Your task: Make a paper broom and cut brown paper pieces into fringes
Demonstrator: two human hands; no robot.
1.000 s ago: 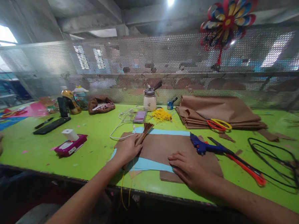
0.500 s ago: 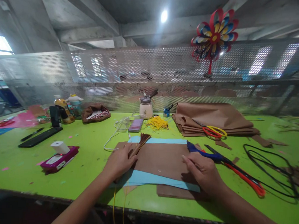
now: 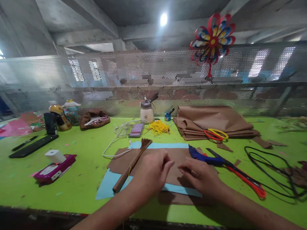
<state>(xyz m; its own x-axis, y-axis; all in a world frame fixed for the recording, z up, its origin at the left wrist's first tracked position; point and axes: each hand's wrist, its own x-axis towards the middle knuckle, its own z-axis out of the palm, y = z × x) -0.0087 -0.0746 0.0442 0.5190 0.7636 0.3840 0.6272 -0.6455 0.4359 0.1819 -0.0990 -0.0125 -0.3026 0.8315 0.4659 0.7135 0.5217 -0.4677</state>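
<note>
A rolled brown paper tassel [image 3: 127,173], its fringed end pointing away, rests on a brown paper sheet [image 3: 178,161], with a thin yellow string along it. Light blue paper [image 3: 104,189] shows beneath the brown sheet. My left hand [image 3: 155,170] hovers just right of the tassel, fingers curled and thumb close to the index finger. Facing it, my right hand [image 3: 201,176] has its fingers bent into a pinch above the sheet's right part. What either hand holds, if anything, is too small to see.
Blue-handled gluing tool [image 3: 204,157] and red-handled scissors [image 3: 249,182] lie right of the sheets, near a black cable [image 3: 270,177]. Behind are yellow strings [image 3: 159,127], a bottle [image 3: 146,113] and folded brown paper [image 3: 212,118]. A purple power strip [image 3: 56,170] is at left.
My left hand has let go of the tassel and moved right, towards my right hand. The tassel now lies on the paper. My view has shifted slightly.
</note>
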